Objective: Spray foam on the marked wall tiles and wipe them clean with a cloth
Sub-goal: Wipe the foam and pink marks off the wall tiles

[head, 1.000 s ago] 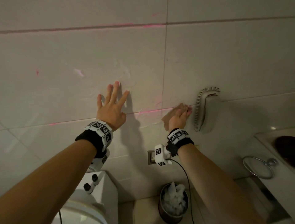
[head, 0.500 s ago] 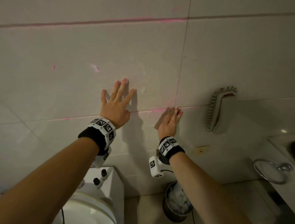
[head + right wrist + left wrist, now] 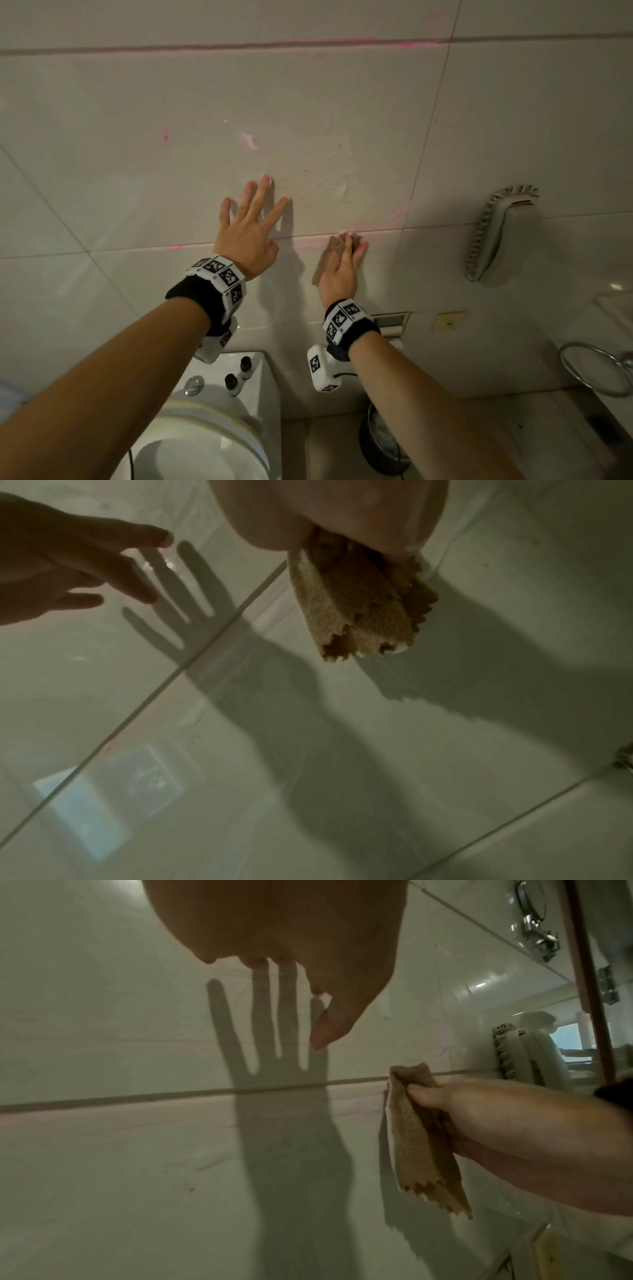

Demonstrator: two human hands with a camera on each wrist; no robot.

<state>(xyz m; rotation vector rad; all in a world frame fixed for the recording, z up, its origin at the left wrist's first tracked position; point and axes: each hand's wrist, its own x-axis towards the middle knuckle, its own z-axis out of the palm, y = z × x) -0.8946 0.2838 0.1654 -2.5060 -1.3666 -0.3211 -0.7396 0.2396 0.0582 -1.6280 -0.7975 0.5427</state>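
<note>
Soft cloth (image 3: 423,1139) wipes the wall (image 3: 171,102).
Right hand (image 3: 339,274) pinches the floppy, light cloth; left hand (image 3: 248,233) is spread flat.

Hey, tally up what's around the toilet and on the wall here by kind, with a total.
Brown wiping cloth, held in the right hand: 1
Grey wall-hung brush: 1
Small dark-capped bottles on the white toilet tank: 3
Round metal waste bin: 1
Chrome towel ring: 1
Total: 7
</note>
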